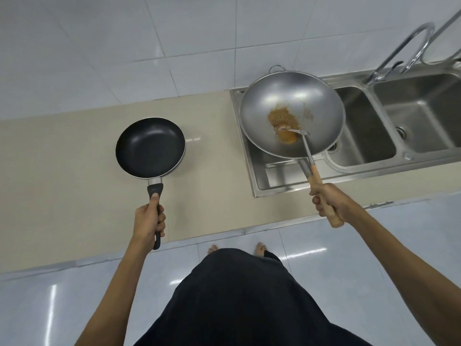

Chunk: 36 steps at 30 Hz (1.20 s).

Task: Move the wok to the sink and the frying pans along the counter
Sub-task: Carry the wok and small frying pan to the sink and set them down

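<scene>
A black non-stick frying pan sits over the beige counter, left of the sink. My left hand is closed around its dark handle. A large steel wok with brown food residue and a metal spatula in it is over the left end of the steel sink. My right hand grips the wooden handle that leads to the wok. The spatula's shaft runs to the same handle, so I cannot tell whether it is gripped too.
The sink has a shallow left section, a middle basin and a right basin, with a curved tap behind. White tiled wall runs behind the counter. My dark clothing and bare feet are over the glossy floor below the counter edge.
</scene>
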{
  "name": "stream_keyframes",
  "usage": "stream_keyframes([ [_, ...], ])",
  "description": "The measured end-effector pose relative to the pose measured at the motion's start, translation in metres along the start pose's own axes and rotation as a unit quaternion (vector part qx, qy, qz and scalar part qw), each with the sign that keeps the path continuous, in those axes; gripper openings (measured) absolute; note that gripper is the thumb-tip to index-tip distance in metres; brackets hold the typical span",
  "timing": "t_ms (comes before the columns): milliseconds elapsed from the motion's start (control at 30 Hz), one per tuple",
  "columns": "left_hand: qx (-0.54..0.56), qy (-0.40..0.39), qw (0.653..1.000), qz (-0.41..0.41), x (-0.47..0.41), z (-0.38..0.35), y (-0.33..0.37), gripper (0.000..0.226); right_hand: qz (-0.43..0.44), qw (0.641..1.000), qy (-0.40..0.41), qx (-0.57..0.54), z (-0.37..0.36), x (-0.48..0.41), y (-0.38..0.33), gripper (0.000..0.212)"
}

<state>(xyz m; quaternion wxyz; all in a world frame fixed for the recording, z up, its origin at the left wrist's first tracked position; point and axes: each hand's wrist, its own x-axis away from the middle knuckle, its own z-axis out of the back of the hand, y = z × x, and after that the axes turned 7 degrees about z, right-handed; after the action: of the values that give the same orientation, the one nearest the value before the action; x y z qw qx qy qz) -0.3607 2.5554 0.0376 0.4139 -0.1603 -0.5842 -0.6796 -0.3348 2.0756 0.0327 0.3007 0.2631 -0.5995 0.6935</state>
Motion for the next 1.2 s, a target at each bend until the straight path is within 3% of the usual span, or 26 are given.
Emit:
stream_keyframes([
  [367,-0.001,-0.011,1.0,0.016,0.017,-0.029,0.0,0.045,-0.011,0.999,-0.019,0.024,0.02,-0.012,0.002,0.033],
  [533,0.003,-0.002,1.0,0.022,0.026,-0.036,-0.003,0.045,-0.01,0.999,-0.028,0.031,0.024,-0.016,0.005,0.019],
  [933,0.042,0.006,0.997,0.061,0.036,-0.073,-0.012,0.045,-0.021,0.998,-0.052,0.009,0.008,-0.024,0.029,0.024],
  [1200,0.032,-0.005,0.998,0.045,0.038,-0.077,-0.012,0.044,0.009,0.997,-0.025,0.076,0.0,-0.027,0.034,0.022],
])
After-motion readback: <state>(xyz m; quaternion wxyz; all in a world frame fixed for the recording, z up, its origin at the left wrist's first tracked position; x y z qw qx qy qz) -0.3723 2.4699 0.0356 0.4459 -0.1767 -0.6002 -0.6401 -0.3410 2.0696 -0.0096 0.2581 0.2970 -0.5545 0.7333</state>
